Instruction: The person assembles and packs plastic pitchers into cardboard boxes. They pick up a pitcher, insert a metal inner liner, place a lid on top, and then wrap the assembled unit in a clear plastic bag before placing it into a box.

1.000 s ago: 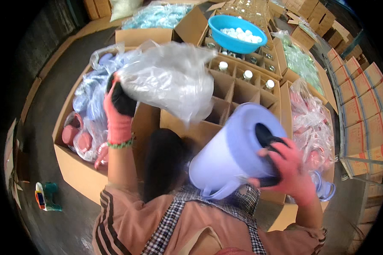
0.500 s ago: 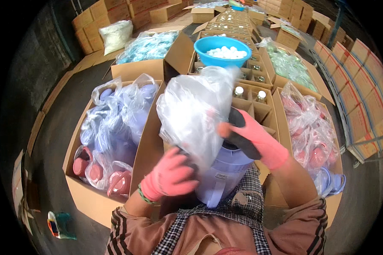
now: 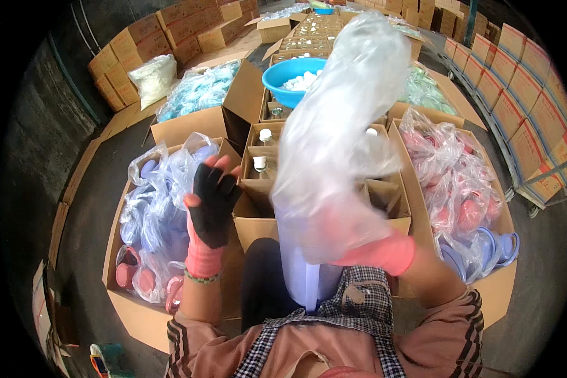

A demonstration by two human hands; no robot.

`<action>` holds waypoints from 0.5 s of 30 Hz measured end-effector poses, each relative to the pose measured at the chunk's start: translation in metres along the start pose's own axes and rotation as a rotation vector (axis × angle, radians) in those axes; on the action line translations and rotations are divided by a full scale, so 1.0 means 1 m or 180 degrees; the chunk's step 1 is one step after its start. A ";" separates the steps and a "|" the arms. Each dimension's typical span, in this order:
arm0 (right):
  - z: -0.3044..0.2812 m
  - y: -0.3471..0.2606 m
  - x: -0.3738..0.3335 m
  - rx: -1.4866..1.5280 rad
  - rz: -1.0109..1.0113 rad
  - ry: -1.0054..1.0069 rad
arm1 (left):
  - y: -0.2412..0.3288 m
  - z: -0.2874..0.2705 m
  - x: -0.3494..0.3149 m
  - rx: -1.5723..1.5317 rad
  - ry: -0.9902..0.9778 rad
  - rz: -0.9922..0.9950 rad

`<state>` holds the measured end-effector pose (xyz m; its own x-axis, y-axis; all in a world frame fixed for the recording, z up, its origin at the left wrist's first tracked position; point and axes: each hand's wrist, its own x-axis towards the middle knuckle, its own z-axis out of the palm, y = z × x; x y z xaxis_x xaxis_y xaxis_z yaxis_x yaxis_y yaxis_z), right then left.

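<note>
A light purple plastic pitcher stands upright against my checked apron, its handle toward me. Over its top a large clear plastic bag billows upward, smeared by motion. My right hand, in a pink glove, shows through the film at the bag's lower end and grips it; its fingers are blurred. My left hand is raised apart from the pitcher, fingers spread, the black palm of its glove showing, with nothing in it. The pitcher's rim is hidden behind the bag.
Left, a carton holds bagged purple and pink plastic ware; another carton is at right. Ahead, a divided carton holds white-capped glass bottles. Beyond it sits a blue basin of white caps. Stacked cartons stand at far right.
The bag has swung up and to the right with my right hand. My left hand has come away from the bag, moved up and left, and spread its fingers.
</note>
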<state>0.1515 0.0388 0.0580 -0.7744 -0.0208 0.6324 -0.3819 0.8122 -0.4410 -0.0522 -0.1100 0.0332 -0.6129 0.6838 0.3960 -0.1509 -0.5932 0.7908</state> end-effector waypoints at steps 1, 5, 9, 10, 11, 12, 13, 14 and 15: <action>0.003 0.001 0.001 0.1236 0.0427 -0.0092 | 0.003 0.012 0.009 -0.0152 -0.0141 -0.0044; 0.001 -0.008 0.008 0.2932 0.1271 -0.0187 | 0.003 0.063 0.016 0.0525 -0.0561 -0.0028; -0.008 0.000 0.025 -0.1666 0.0264 -0.1908 | -0.007 0.075 0.026 0.2140 -0.0130 -0.0201; -0.010 0.000 0.016 -0.0877 0.0277 -0.0970 | -0.011 0.070 0.025 0.1793 -0.0048 -0.0097; -0.014 0.003 0.006 -0.0094 0.0284 -0.0023 | -0.011 0.067 0.024 0.1445 0.0022 0.0015; -0.015 0.016 0.000 0.1035 0.0835 0.0213 | -0.012 0.068 0.019 0.1427 0.0068 0.0208; -0.016 0.029 -0.005 0.2504 0.1285 0.0744 | -0.015 0.069 0.013 0.1493 0.0178 0.0275; -0.017 0.039 -0.007 0.3654 0.1584 0.1437 | -0.018 0.068 0.008 0.2141 -0.0197 0.1114; -0.020 0.047 -0.008 0.4238 0.1522 0.1446 | -0.020 0.067 0.004 0.2761 -0.0587 0.1969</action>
<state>0.1497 0.0889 0.0453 -0.8323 0.4709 0.2924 -0.5069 -0.4331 -0.7453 0.0002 -0.0669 0.0498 -0.2570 0.4654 0.8470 0.7897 -0.4041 0.4616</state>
